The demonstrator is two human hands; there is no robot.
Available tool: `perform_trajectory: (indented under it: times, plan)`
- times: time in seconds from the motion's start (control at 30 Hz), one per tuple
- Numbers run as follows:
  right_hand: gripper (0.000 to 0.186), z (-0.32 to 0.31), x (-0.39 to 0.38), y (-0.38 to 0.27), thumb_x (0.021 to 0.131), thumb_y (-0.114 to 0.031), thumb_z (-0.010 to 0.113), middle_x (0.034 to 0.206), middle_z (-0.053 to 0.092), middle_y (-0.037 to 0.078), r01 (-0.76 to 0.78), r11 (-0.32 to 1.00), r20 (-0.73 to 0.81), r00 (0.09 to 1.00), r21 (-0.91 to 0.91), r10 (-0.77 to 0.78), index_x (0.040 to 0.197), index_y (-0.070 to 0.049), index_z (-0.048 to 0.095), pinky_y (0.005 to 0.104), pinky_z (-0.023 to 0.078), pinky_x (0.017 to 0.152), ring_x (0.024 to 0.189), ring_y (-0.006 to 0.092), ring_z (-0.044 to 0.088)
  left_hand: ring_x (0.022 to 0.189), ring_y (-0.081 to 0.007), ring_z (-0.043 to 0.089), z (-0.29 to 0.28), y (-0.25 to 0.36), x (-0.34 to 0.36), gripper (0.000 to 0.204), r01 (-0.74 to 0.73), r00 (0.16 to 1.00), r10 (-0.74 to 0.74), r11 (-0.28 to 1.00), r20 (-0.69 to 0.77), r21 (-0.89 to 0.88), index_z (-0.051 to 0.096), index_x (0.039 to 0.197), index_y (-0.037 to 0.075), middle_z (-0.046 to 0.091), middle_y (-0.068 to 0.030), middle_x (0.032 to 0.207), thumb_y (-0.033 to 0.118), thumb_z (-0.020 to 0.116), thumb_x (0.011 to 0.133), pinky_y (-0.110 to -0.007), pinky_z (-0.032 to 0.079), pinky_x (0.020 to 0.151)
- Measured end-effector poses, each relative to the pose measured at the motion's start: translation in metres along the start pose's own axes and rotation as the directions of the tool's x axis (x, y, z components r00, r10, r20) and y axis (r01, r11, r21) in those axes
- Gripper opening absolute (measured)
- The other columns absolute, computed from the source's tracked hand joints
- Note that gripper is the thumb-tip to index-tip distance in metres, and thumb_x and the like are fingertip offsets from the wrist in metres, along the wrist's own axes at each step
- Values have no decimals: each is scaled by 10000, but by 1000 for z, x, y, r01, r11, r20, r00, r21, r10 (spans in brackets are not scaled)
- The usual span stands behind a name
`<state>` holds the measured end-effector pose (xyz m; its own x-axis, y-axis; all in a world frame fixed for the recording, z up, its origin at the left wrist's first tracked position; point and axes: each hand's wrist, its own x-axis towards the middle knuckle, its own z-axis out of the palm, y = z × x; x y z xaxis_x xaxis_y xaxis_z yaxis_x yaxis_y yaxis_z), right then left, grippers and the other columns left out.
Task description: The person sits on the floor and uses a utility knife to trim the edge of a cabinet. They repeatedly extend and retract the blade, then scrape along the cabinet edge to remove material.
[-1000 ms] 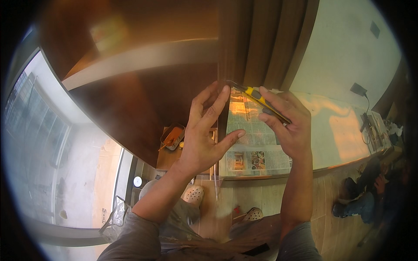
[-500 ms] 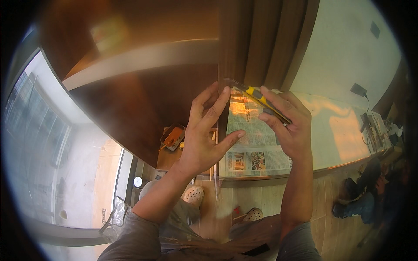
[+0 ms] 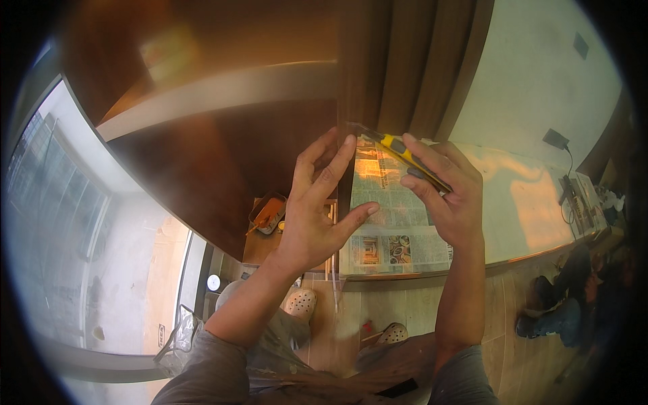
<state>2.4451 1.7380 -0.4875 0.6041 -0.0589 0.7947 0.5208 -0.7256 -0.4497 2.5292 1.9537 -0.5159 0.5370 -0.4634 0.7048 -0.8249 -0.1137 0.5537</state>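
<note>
My right hand grips a yellow and black utility knife, its blade tip at the edge of a dark brown wooden panel that runs up the middle of the view. My left hand is spread, fingers apart, and rests flat against the brown wood surface just left of the blade. Both forearms rise from the lower edge in grey sleeves.
Newspaper sheets cover a ledge below the hands. A small tray with orange paint and a brush sits lower left. My feet in pale clogs stand on a wooden floor. A window fills the left. Cables lie at far right.
</note>
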Motion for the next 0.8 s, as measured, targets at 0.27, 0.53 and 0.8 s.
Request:
perform_trajectory:
  times: [0.27,0.53,0.8]
  plan:
    - [534,-3,0,-4,864,-122,848,986,683,79,-46,999,29,999,-17,46,1382,-99,721,293,512,746,848,163,634,1434,-353,486,1,-1,-1,934,33,999,-33,999,4,-4,458,1613,108,381,-210,1601,243,916,810,-436,488,1115]
    - [536,-1,1,-2,860,-142,853,928,650,56,-8,1000,0,1000,-7,8,1382,-149,733,282,466,646,779,139,580,1361,-348,558,0,-1,0,912,4,1000,-4,1000,-4,2,452,1624,168,352,-198,1611,197,899,829,-416,597,1014]
    - [521,-5,0,-7,864,-101,846,1001,691,79,-79,997,55,995,2,79,1369,-70,722,288,524,806,892,169,648,1347,-329,570,2,-11,0,865,-106,991,113,991,-76,82,474,1607,133,443,-201,1559,182,881,845,-409,582,989]
